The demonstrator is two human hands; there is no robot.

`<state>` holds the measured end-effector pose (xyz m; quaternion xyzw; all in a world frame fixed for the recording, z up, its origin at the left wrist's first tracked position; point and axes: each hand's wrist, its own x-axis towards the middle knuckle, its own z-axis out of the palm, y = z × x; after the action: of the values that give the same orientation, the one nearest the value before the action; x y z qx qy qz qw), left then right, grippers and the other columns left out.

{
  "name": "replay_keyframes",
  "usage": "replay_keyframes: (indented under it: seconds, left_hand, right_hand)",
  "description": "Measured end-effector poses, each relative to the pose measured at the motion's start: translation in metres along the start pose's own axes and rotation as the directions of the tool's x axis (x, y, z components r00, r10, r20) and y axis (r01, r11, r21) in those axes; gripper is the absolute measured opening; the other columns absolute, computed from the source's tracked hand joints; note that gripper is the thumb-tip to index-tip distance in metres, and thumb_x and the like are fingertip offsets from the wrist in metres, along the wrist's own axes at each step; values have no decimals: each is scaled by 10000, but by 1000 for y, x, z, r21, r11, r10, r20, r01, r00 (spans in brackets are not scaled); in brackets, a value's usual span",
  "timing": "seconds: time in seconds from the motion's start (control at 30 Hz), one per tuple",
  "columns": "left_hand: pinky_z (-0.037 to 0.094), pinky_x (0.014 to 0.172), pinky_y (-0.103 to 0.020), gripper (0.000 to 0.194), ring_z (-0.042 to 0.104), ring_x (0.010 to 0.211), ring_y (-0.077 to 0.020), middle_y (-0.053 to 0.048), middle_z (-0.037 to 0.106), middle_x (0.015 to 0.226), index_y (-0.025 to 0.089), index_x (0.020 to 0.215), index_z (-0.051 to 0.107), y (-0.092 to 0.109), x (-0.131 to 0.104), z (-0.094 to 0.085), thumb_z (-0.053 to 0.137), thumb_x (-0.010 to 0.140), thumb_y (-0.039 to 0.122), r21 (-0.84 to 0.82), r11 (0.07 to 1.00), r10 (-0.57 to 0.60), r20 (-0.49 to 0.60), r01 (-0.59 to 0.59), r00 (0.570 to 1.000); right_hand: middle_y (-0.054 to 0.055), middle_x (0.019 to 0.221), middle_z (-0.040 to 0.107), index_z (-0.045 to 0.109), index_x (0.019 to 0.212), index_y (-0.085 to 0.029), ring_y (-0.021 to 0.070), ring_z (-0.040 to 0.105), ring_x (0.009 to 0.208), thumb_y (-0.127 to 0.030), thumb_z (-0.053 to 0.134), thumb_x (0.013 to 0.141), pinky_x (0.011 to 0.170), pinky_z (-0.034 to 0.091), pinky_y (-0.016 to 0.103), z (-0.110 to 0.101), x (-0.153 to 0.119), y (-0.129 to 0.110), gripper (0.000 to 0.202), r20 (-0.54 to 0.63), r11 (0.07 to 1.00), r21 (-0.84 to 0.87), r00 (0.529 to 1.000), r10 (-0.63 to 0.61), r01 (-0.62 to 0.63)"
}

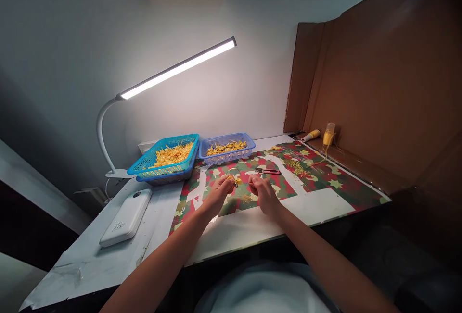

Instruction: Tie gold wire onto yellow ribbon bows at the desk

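My left hand [220,192] is pinched closed on a small yellow ribbon-like piece [237,181] above the camouflage-patterned board. A small dark or shiny bit shows at its fingertips, too small to name. To its right, my right hand [265,194] is closed with the fingertips pressed together. Whatever it may hold is hidden or too fine to see. A gap separates the two hands. Just beyond the right hand lies a pair of thread snips [267,171]. A little heap of fine yellow-green bits [296,168] rests on the board farther right.
A turquoise basket [144,165] of yellow pieces sits on a blue one at the back left. Beside it stands a periwinkle basket [212,159] with more pieces. A white power bank [126,219], a lit lamp [180,68], yellow thread spools [328,136] and a cardboard wall [375,82] surround the board.
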<state>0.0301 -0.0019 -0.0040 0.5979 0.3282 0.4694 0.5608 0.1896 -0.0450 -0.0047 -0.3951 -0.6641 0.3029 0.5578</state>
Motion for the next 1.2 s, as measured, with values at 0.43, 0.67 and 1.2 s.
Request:
replay_keyframes:
  seconds: [0.43, 0.67, 1.2]
  left_hand:
    - [245, 545, -242, 255, 281, 549, -96, 55, 350, 570, 184, 608, 442, 10, -4, 6, 555, 710, 389, 83, 994, 73, -70, -67, 995]
    - [271, 557, -241, 262, 303, 563, -100, 51, 366, 578, 185, 589, 438, 14, -6, 8, 561, 724, 373, 86, 991, 103, -46, -99, 994]
    - [285, 573, -246, 261, 312, 577, -109, 41, 383, 613, 188, 625, 465, 3, -3, 0, 536, 757, 402, 149, 983, 117, -31, -111, 993]
  right_hand:
    - [-22, 640, 516, 549, 764, -191, 112, 442, 578, -280, 432, 874, 570, 320, 237, 2, 2, -3, 184, 36, 991, -122, 998, -57, 61]
    - [-32, 593, 480, 555, 753, -187, 103, 407, 533, -276, 441, 877, 537, 300, 233, 3, 2, -1, 190, 17, 988, -137, 998, -67, 69]
    - [-31, 574, 466, 576, 739, -182, 102, 387, 510, -292, 443, 865, 508, 292, 232, 3, 2, -3, 213, -2, 986, -162, 999, -32, 31]
